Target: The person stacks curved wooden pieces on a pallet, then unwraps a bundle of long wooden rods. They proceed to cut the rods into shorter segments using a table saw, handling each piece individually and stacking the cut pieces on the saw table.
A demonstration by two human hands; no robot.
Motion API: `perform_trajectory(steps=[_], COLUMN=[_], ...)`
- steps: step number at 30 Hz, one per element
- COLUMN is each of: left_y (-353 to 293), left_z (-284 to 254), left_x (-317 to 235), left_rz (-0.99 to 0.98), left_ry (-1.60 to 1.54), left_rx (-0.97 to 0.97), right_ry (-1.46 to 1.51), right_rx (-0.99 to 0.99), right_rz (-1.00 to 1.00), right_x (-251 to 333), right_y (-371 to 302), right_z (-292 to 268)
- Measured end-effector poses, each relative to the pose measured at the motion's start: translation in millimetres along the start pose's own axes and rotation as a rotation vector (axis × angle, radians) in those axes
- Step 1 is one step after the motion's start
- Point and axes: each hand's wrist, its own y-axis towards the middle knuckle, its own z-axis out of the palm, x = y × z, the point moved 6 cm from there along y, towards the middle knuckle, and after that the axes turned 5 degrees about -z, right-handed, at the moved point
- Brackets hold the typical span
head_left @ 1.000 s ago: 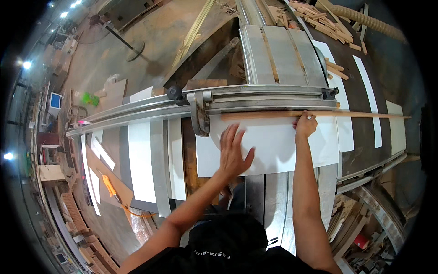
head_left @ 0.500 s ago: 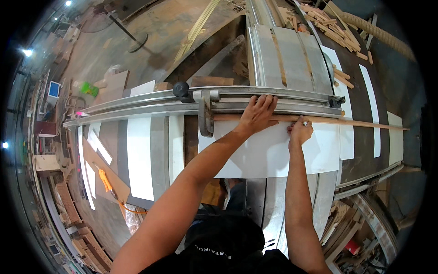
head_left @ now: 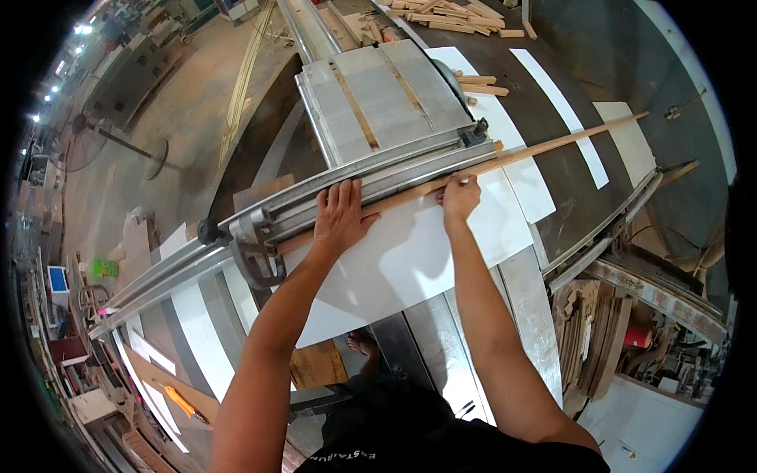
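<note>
A long, thin wooden strip [head_left: 544,148] lies along a metal fence [head_left: 394,163]; its near-left end is at the stop block [head_left: 259,247]. My left hand [head_left: 339,218] bends its fingers over the fence, with the thumb along the strip, pressing the two together. Farther right, my right hand [head_left: 459,199] grips the strip between thumb and curled fingers, close to the end of the fence. Under both hands lies a white board [head_left: 394,264], partly covered by my forearms.
Beyond the fence is a metal machine table [head_left: 378,94] with a partly hidden round blade guard [head_left: 448,79]. Short wood offcuts [head_left: 453,17] are heaped at the back right. A black knob [head_left: 208,231] juts from the fence. An orange-handled cutter [head_left: 180,400] lies at left.
The view has turned, so the fence and strip now slant up to the right. Both hands keep about the same places on the strip and fence.
</note>
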Motion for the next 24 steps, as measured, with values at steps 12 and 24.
perform_trajectory(steps=[12, 24], left_y=[85, 91], left_z=[24, 32], left_x=[-114, -119], left_rz=[0.016, 0.050], left_ry=[-0.028, -0.040], left_rx=[0.137, 0.013], right_ry=[-0.302, 0.057], right_rx=[-0.161, 0.146], right_rz=[-0.289, -0.183], right_x=[20, -31], right_y=[-10, 59], right_z=[-1, -79])
